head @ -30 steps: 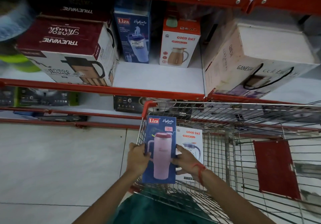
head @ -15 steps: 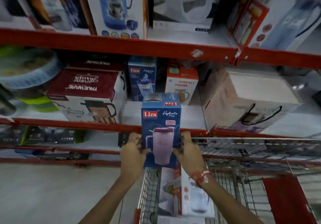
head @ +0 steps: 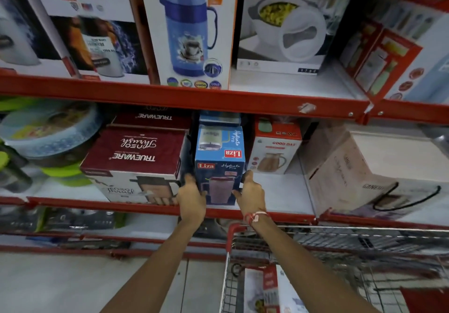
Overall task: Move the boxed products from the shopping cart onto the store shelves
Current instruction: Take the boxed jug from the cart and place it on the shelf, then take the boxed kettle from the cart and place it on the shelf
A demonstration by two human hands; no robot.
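Note:
A blue Liza Hydrate Pro box [head: 220,167] with a pink tumbler printed on it stands upright on the middle shelf [head: 279,197], near its front edge. My left hand [head: 192,197] grips its left side and my right hand [head: 250,192] grips its right side. Behind it stands another blue Liza box [head: 220,119], mostly hidden. The wire shopping cart [head: 340,237] is below at the right, with a white and red boxed product [head: 264,290] lying in it.
A maroon Trueware box [head: 136,157] sits close on the left and a Good Day jug box [head: 275,151] on the right. Farther right stands a large beige Ganesh box [head: 369,174]. The red upper shelf edge [head: 194,101] hangs just above, carrying large flask boxes.
Both hands lifted the blue Liza box out of the cart and up and forward onto the middle shelf, between the Trueware and Good Day boxes. The view tilted upward.

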